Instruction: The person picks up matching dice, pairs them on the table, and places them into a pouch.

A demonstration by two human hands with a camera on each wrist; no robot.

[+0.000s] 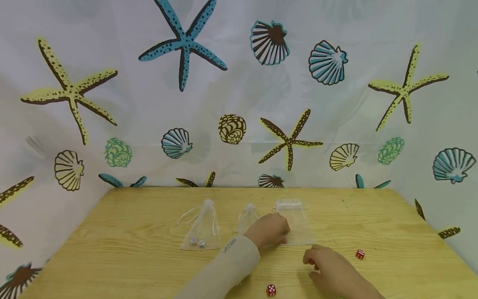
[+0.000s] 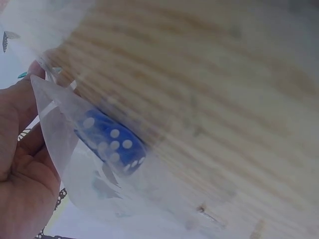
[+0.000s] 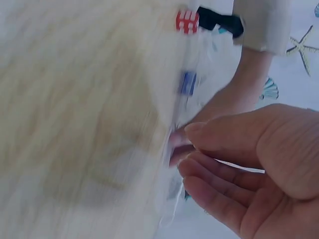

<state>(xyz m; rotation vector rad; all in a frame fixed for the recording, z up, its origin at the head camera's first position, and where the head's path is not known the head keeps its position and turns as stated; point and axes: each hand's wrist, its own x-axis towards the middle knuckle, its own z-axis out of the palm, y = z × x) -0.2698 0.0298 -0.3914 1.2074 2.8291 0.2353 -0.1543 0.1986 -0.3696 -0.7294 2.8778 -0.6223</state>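
Observation:
My left hand [image 1: 268,231] reaches down to the left edge of a flat sheer drawstring bag [image 1: 301,226], fingers bent with a gap between thumb and fingers. Beneath that wrist lies a smaller sheer bag [image 1: 248,217], partly hidden by the hand and sleeve. Blue dice [image 2: 112,139] show through sheer fabric in the left wrist view. Just above the table, my right hand [image 1: 334,270] hangs loosely curled, holding nothing; its thumb and fingertips are close together in the right wrist view. One red die [image 1: 360,254] lies to its right, another red die [image 1: 271,290] to its left.
At the left stands out a third sheer bag [image 1: 203,226], lying flat with two white dice [image 1: 202,243] inside and its cords loose. The wooden table [image 1: 123,236] ends at a hanging cloth [image 1: 224,99] printed with starfish and shells, which also encloses both sides.

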